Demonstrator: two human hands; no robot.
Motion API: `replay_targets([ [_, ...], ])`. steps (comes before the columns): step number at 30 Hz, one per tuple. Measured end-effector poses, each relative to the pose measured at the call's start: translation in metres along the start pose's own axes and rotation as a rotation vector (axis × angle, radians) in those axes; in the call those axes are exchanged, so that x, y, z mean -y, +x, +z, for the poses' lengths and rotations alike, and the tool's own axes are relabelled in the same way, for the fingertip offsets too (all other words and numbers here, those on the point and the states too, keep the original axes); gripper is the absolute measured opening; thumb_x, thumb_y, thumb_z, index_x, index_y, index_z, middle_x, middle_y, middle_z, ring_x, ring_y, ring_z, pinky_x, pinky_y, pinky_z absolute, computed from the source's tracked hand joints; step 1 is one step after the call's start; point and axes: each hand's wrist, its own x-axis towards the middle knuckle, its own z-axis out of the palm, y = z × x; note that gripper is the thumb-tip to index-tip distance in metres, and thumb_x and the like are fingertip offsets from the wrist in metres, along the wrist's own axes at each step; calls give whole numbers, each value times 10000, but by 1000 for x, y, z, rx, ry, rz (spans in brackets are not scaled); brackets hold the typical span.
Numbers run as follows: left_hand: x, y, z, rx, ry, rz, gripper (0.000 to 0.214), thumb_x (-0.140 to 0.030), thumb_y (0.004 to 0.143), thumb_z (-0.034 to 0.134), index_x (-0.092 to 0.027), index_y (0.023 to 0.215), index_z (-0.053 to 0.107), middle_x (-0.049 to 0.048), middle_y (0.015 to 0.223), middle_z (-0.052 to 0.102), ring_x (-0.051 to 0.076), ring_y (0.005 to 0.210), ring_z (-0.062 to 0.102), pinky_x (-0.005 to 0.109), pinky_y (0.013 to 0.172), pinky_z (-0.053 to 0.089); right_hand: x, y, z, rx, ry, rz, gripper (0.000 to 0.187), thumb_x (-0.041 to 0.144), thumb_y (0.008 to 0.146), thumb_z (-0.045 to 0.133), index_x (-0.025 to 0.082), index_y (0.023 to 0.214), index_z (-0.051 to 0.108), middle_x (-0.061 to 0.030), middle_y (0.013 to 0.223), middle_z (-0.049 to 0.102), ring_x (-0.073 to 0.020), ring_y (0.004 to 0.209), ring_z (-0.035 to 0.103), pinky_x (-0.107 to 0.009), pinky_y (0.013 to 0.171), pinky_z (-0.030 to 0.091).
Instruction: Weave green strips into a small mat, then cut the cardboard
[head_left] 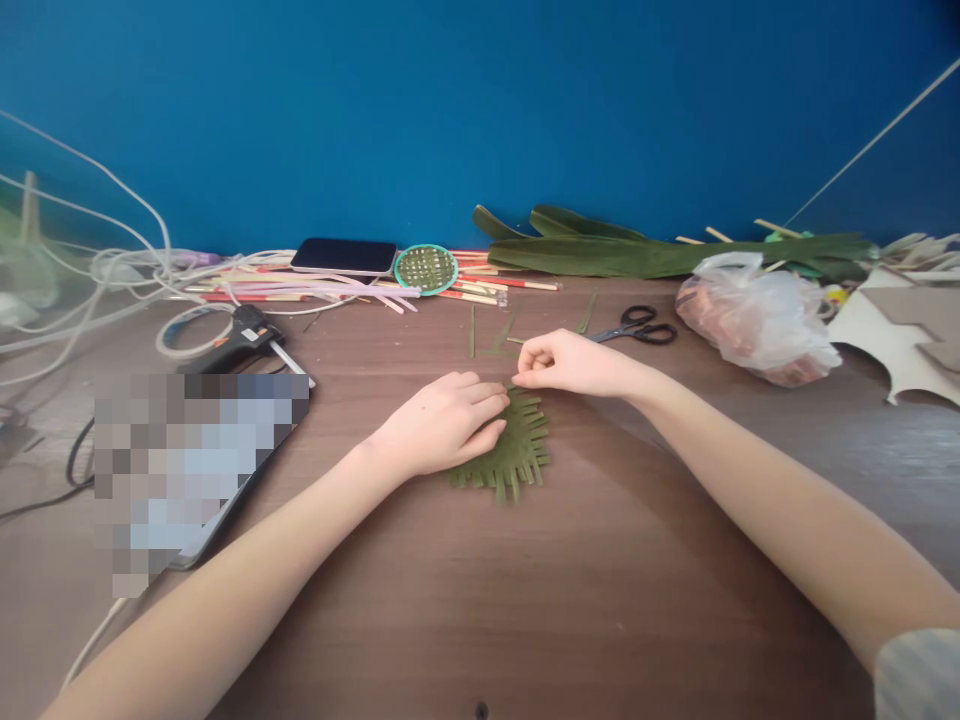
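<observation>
A small woven leaf mat (517, 445) lies on the table, its green strip ends fanning out around the edge. My left hand (450, 420) rests flat on it, palm down, hiding its left part. At the mat's upper edge my right hand (559, 362) is closed in a pinch. Whatever sits between those fingertips is too small to make out. Several thin cut leaf strips (472, 332) lie just beyond my hands. Black-handled scissors (637, 326) lie behind my right hand, their blades partly covered by it.
Long green leaves (600, 255) lie along the blue wall, near a round green-rimmed woven piece (426, 270) and a dark phone (345, 255). A plastic bag (761, 320) sits at right. Left are a glue gun (236, 340), tape roll (176, 345), cables and a blurred-out tablet (202, 470).
</observation>
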Motion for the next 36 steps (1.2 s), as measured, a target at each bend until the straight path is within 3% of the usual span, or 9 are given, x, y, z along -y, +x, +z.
replay_targets([
  [7, 0, 1, 1, 0, -25, -21, 344, -271, 919, 334, -140, 1119, 581, 75, 1097, 642, 201, 917, 566, 338, 851, 426, 3, -1, 1, -20, 11, -37, 280, 442, 715, 580, 164, 693, 574, 17, 608, 543, -91, 552, 426, -243, 542, 303],
  [12, 0, 1, 3, -24, -50, -36, 376, -269, 922, 336, -144, 1226, 518, 74, 1184, 607, 204, 1008, 545, 343, 913, 406, 12, -3, 6, -45, -10, -91, 275, 401, 805, 466, 167, 677, 533, 19, 624, 533, -96, 577, 425, -250, 571, 295],
  [18, 1, 2, 4, -51, -86, -52, 356, -242, 916, 345, -154, 1225, 499, 71, 1120, 633, 198, 957, 560, 342, 891, 422, 18, -4, 9, -57, -51, -130, 302, 361, 856, 372, 174, 642, 470, 24, 620, 482, -103, 598, 416, -253, 598, 293],
  [36, 3, 3, 3, -52, -170, -115, 361, -225, 905, 344, -127, 1207, 516, 80, 1037, 654, 206, 902, 545, 345, 846, 440, 13, -2, 9, -64, 96, -149, 148, 274, 800, 421, 180, 747, 522, -2, 769, 597, -134, 711, 501, -268, 679, 354],
])
